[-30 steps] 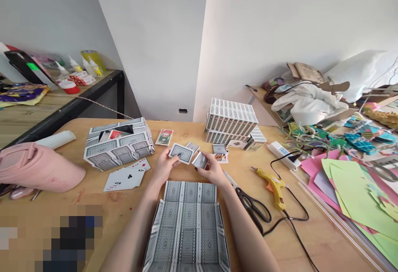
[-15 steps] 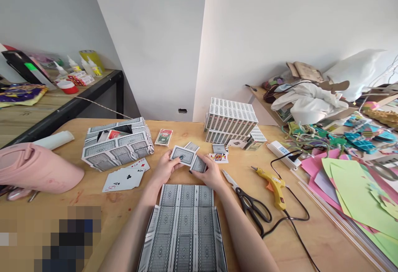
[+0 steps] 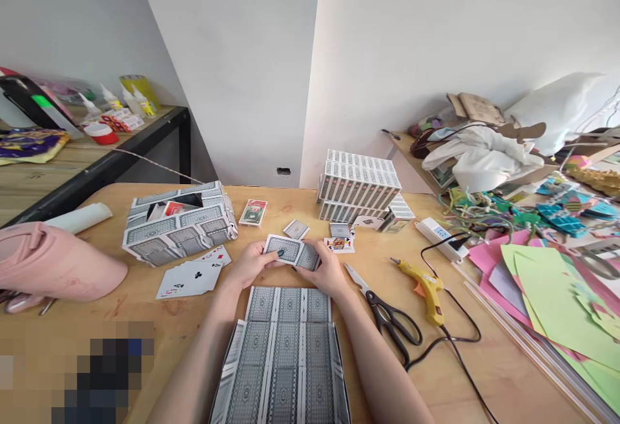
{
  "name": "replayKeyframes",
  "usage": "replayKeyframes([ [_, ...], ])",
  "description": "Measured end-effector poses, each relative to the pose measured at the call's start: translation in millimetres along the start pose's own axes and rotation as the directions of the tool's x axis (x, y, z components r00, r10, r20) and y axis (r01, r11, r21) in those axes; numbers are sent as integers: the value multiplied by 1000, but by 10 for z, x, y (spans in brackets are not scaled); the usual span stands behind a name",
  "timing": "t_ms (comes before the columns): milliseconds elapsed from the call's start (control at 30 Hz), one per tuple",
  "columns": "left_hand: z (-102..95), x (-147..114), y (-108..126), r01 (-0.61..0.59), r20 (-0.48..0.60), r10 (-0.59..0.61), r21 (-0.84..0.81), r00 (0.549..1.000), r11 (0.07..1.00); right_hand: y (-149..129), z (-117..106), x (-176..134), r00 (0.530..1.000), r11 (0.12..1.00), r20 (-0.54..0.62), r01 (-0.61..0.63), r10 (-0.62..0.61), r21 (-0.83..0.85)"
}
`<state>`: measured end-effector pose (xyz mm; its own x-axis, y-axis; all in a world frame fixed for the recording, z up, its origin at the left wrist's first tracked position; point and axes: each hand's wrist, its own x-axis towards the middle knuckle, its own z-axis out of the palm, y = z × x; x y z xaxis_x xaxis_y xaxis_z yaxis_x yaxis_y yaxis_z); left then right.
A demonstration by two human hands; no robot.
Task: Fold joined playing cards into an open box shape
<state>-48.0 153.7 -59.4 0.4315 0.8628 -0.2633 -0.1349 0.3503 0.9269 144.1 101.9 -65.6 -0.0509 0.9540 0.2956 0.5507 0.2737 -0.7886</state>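
Note:
My left hand (image 3: pixel 252 262) is closed on a playing card (image 3: pixel 283 247), its patterned back facing up and my thumb lying across it. My right hand (image 3: pixel 325 267) grips a second playing card (image 3: pixel 309 256), partly covered by my fingers, and the two cards meet edge to edge or overlap slightly; I cannot tell which. Directly below them lies a box-like piece covered in card backs (image 3: pixel 285 353), between my forearms. Just beyond the held cards, a loose card (image 3: pixel 296 229) rests face down on the table.
Scissors (image 3: pixel 387 314) and a yellow glue gun (image 3: pixel 426 288) lie to the right, its cord looping over the table. Face-up cards (image 3: pixel 188 278) and a card-covered box (image 3: pixel 179 223) sit left. Stacked card blocks (image 3: pixel 361 181), a card pack (image 3: pixel 253 212) and a power strip (image 3: pixel 440 240) stand farther back.
The left card has tilted flatter and come down slightly, closer into line with the right card. The loose card behind them now shows more fully. The view has shifted a little.

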Motion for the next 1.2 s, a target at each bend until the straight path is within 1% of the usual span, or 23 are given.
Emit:
replayKeyframes([
  [233, 22, -44, 65, 41, 49, -44, 51, 998, 998, 33, -35, -2, 996, 1000, 85, 9, -10, 10],
  [400, 53, -19, 45, -7, 42, 0, 148, 999, 989, 43, -68, 3, 989, 1000, 146, 26, -26, 0],
  [567, 45, 5, 4, -33, 24, 29, 204, 999, 979, 38, -111, 22, 987, 995, 149, 57, -68, 77],
  [733, 45, -3, 16, -31, 34, 23, 243, 999, 970, 72, -142, 36, 980, 998, 191, 43, -51, 44],
  [833, 33, 0, 16, -28, 40, 17, 266, 999, 964, 99, -138, 33, 979, 997, 196, 47, -58, 60],
  [1033, 3, 22, -10, -14, 29, 6, 284, 1000, 959, 112, -108, 16, 981, 999, 191, 16, -22, 32],
  [1200, 23, 22, -6, -14, 18, 9, 290, 1000, 957, 104, -112, 32, 978, 998, 203, 48, -56, 41],
])
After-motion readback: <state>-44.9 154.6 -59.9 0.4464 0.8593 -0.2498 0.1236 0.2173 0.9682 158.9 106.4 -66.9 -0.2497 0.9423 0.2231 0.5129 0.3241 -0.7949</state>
